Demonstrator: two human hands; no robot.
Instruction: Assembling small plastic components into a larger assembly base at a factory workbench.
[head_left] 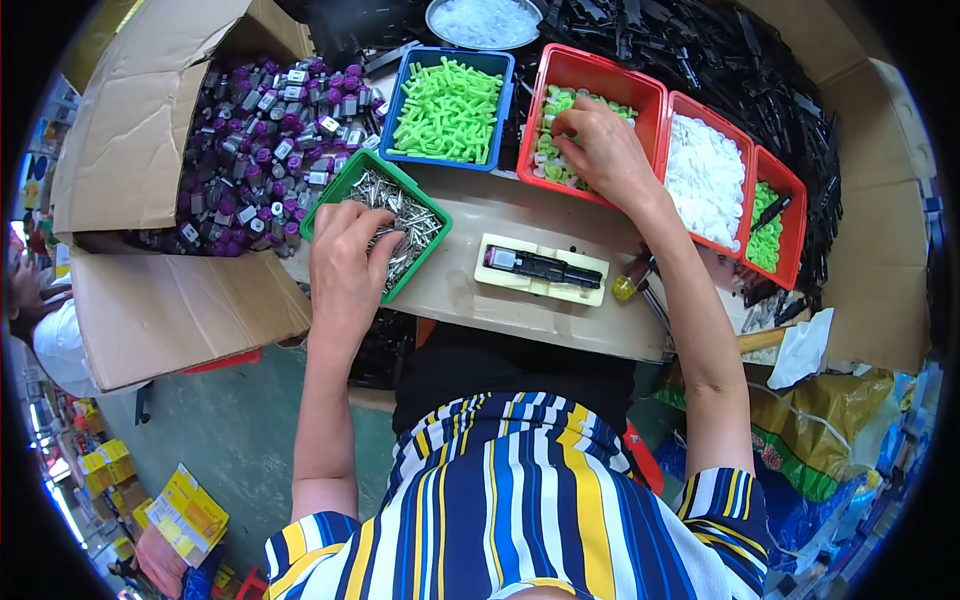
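Note:
My left hand reaches into a green bin of thin silver metal pins or screws. Its fingers curl toward the thumb over the metal pieces; what they grip is too small to make out. Farther right, my right hand dips into a red bin of small green and whitish plastic pieces. Those fingers are bent inward too, their tips among the pieces. Between my forearms lies a cream holder block, with a long black part with a silver and purple end set in its recess.
Left stands a cardboard box of purple and grey motor-like pieces. A blue bin holds green sticks; red bins on the right hold white and green pieces. Black parts heap behind. A yellow-handled screwdriver lies near my right forearm.

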